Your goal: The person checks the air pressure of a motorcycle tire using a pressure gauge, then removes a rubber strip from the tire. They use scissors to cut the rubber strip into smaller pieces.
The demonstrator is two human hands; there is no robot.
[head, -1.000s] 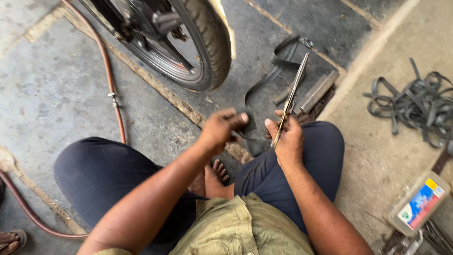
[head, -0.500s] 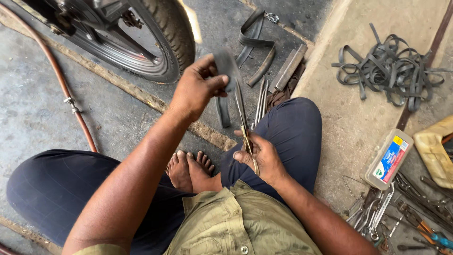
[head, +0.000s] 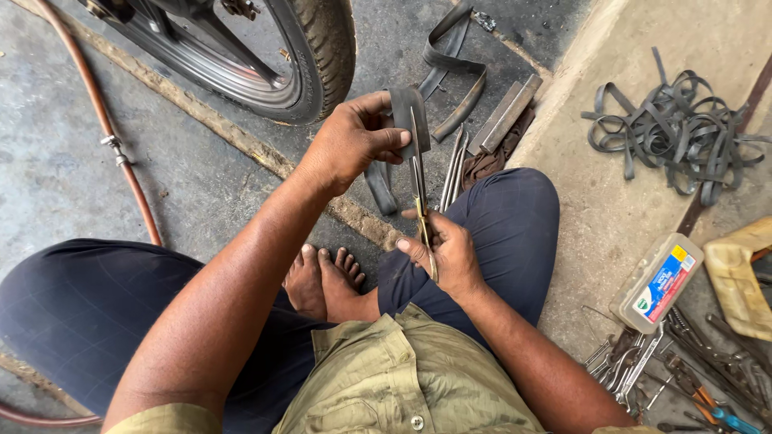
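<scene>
Between the two hands runs a pair of scissors (head: 419,189), gripped at the handles by the closed right hand (head: 442,253). Just above it, the left hand (head: 350,143) pinches a black rubber strip (head: 406,120) against the blades. Beyond the left hand stands a motorcycle wheel (head: 265,48).

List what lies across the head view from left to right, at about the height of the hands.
Reddish hose → left hand pinching a black rubber strip → scissors in the right hand → metal bars → tangle of rubber strips.
</scene>
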